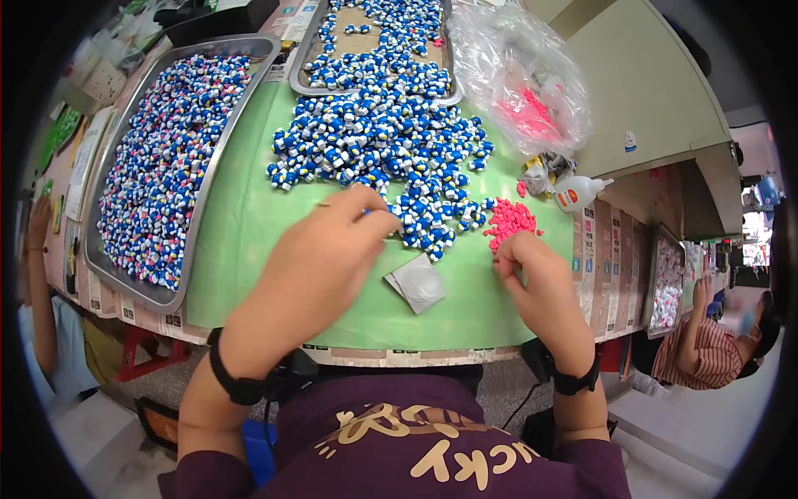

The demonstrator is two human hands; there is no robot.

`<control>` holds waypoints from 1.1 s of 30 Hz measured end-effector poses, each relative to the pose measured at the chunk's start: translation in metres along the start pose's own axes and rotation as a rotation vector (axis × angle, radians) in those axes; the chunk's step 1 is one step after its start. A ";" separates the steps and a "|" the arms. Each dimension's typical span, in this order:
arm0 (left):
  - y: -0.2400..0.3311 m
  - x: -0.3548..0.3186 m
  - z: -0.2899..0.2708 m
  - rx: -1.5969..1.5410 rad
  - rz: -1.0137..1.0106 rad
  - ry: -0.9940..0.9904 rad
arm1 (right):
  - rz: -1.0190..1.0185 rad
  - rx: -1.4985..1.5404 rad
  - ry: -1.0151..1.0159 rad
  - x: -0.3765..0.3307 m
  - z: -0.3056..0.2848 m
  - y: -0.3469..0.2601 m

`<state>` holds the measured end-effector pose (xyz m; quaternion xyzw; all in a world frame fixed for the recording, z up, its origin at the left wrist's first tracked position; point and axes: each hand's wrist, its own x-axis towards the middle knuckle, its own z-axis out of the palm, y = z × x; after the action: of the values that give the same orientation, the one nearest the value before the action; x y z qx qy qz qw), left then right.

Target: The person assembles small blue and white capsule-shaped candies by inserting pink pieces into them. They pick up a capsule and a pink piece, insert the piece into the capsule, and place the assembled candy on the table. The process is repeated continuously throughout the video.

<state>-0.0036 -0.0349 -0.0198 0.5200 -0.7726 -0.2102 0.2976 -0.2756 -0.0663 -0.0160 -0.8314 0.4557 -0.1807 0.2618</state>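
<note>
Just beyond the left hand (332, 249), whose grip is pinched on a small blue piece (366, 212), blue-and-white pieces (391, 141) are heaped; pink pieces (509, 220) are touched by the right hand's (532, 279) closed fingertips.

green-topped table (249, 249) under both hands: blue-white figurine heap (382, 141) ahead, pink pieces (509, 220) by the right hand, metal tray (199, 208) far left.

Blue-and-white figurines (391, 133) heap on a pale green mat (249, 241) beside bright pink pieces (509, 219).
</note>
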 end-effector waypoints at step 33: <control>0.005 -0.034 -0.020 -1.218 -0.355 0.136 | -0.120 -0.142 -0.056 -0.002 -0.004 0.002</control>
<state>0.0158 -0.0021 -0.0100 0.3901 -0.3959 -0.6243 0.5490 -0.2803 -0.0662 -0.0139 -0.8783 0.4094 -0.1399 0.2034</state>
